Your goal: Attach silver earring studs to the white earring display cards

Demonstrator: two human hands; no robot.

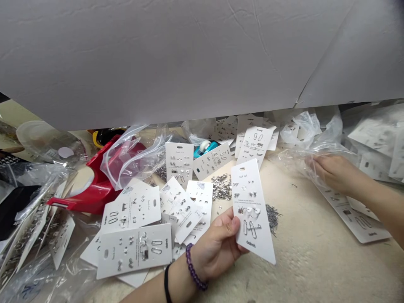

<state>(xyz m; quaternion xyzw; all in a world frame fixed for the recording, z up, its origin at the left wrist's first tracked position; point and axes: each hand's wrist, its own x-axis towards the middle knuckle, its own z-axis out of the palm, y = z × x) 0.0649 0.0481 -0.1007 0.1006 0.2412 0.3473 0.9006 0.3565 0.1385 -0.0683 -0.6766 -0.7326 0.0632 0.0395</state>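
"Left grip?"
"Holding an earring card, tilted, above the pale surface."
"Right grip?"
"At a clear bag; I can't tell whether it's closed."
"And around?"
"Small metal pieces heaped, red holder leftward, teal tape dispenser behind, grey panel above."

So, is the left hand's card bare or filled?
At least partly filled: silver jewellery shows on the card in the left hand; whether completely, I cannot tell.

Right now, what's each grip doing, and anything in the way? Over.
Left grip: holding earring card, tilted. Right grip: at clear plastic bag. In the way: card partly hides small metal pieces.
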